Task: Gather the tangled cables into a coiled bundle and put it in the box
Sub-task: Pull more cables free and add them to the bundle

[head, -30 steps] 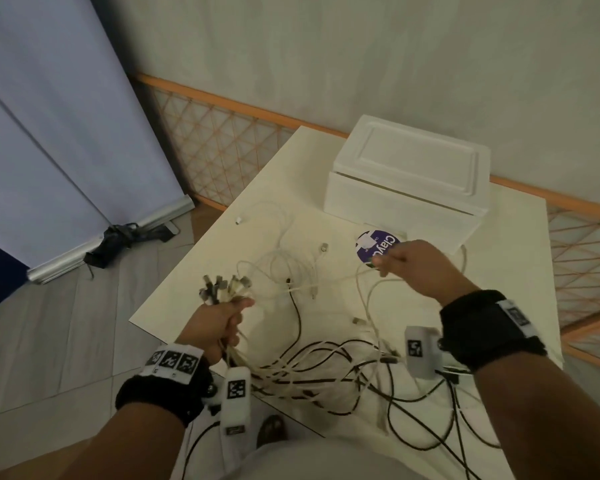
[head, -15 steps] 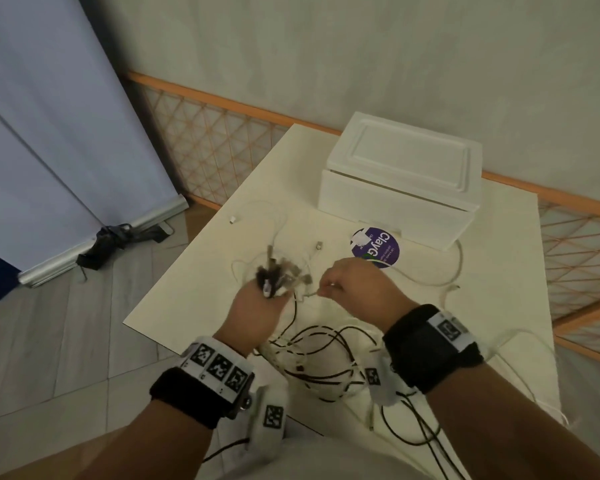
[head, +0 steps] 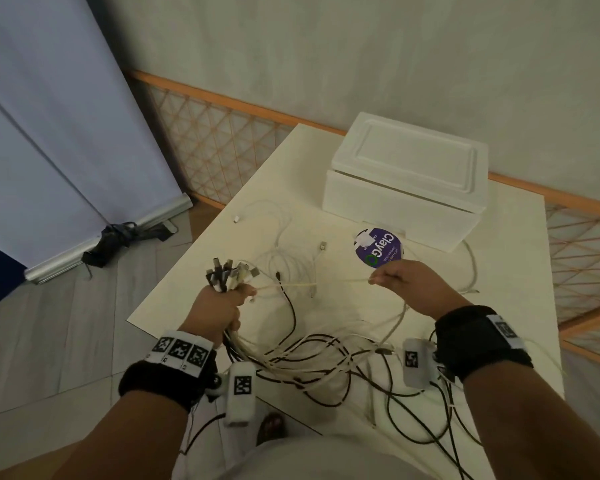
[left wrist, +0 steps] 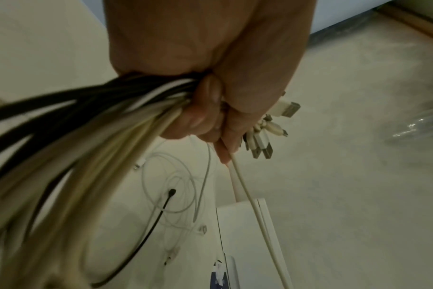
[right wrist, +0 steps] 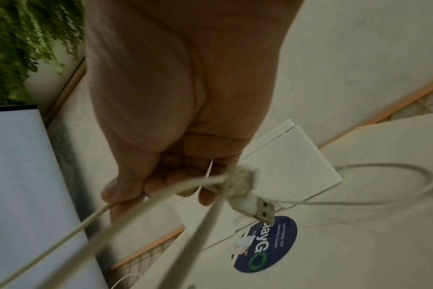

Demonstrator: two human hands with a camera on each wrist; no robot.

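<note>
My left hand (head: 222,306) grips a thick bundle of black and white cables (left wrist: 91,121) above the table's near left corner, and their USB plugs (head: 227,273) fan out above the fist. My right hand (head: 406,289) pinches one white cable (right wrist: 161,195) with its USB plug (right wrist: 260,207) hanging by the fingers. That cable stretches taut across to the left hand. Loose loops of black and white cable (head: 326,362) trail over the table between my wrists. The white foam box (head: 406,181) stands lidded at the table's far side.
A round purple sticker (head: 378,249) lies on the white table (head: 499,306) in front of the box. Thin white cables (head: 284,244) sprawl on the table's middle. An orange lattice fence (head: 215,140) runs behind, and a banner base (head: 111,233) lies on the floor at left.
My hands came together half a second ago, then parted: the right hand drew the white cable out to the right while the left moved back left with the bundle.
</note>
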